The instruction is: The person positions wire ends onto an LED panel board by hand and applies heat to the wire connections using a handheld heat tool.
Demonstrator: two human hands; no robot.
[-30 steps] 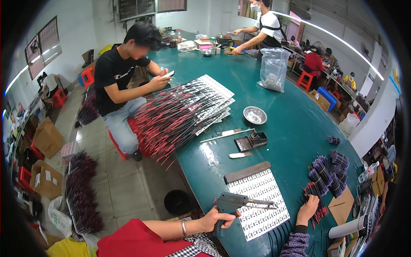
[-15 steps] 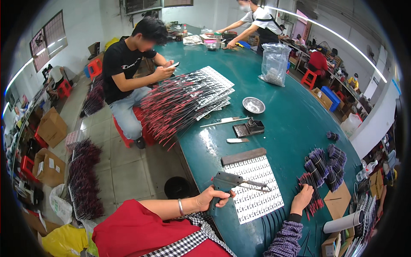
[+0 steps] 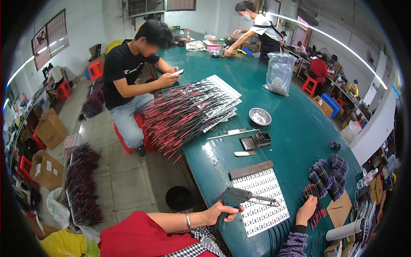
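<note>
On the green tabletop (image 3: 299,137), I locate a white patterned sheet (image 3: 262,204), a dark bar (image 3: 251,170) along its far edge. The left hand (image 3: 222,212) is closed around the handle of a soldering gun (image 3: 236,195) — tip above the sheet, contact not discernible. The right hand (image 3: 306,210) is at the red-and-black wires (image 3: 320,210), near purple bundles (image 3: 321,171) — I cannot tell whether it grips any.
</note>
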